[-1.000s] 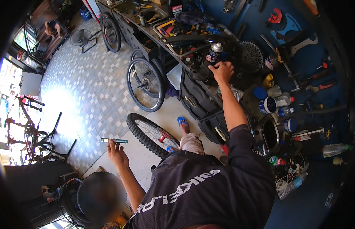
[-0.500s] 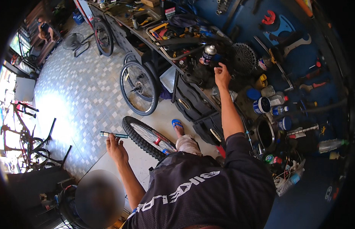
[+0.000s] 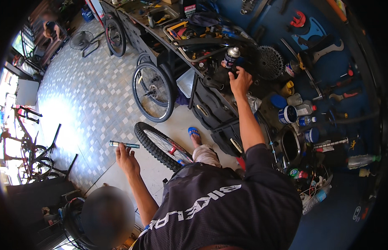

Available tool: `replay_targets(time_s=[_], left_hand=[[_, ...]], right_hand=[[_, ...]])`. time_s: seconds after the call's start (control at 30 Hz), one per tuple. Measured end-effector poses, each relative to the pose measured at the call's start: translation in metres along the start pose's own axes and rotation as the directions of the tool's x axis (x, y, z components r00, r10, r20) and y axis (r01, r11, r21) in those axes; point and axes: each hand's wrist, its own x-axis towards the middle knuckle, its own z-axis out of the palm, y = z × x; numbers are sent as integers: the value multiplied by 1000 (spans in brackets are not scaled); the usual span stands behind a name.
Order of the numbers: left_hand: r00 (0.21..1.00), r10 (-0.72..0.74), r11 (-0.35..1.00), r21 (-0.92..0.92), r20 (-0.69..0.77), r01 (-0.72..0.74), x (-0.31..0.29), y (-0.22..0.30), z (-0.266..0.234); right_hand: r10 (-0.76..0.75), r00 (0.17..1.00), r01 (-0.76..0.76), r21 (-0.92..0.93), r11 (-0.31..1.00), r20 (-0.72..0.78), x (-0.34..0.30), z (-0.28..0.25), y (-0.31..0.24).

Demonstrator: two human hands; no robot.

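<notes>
My left hand [image 3: 128,160] is out over the floor at the left, its fingers closed on a slim teal-and-silver tube [image 3: 124,144], which looks like a small flashlight. A bicycle wheel [image 3: 151,148] with a knobby tire and red hub stands just right of that hand, near my leg. My right hand [image 3: 241,81] reaches over the workbench [image 3: 230,109] with nothing in it, fingers parted and bent. Close beyond its fingertips stands a spray can [image 3: 231,57] with a silver top, apart from the hand.
A large cassette [image 3: 270,62] lies right of the can. Jars and bottles [image 3: 287,114] crowd the bench's right side. Farther off are a tray of tools [image 3: 194,32], two leaning wheels [image 3: 153,92] and a floor fan [image 3: 81,41]. A person [image 3: 50,30] sits at the far left.
My right hand has moved slightly nearer the spray can, and its fingers have spread. The left hand keeps its hold on the teal tube. The view has shifted a little.
</notes>
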Motion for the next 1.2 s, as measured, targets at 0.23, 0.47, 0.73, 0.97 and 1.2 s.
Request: replay_targets(time_s=[0.23,0.47,0.73,0.97,1.2], left_hand=[[999,-26,1000,-2,-22,26,-3,-1,-3],[999,52,999,2,2,-52,-5,9,-1],[1000,9,999,-34,-18,-10,-8,3,-10],[999,-3,999,-40,-53,1,-7,0,-17],[1000,3,998,-57,-27,-5,-10,5,-14]], right_hand=[[-328,928,343,-57,938,176,-22,6,-70],[-205,963,234,-166,958,174,22,27,-83],[-393,913,398,-37,916,110,13,34,-86],[-529,800,587,-183,789,284,-34,38,-47],[-339,905,378,-119,918,257,-15,38,-46]])
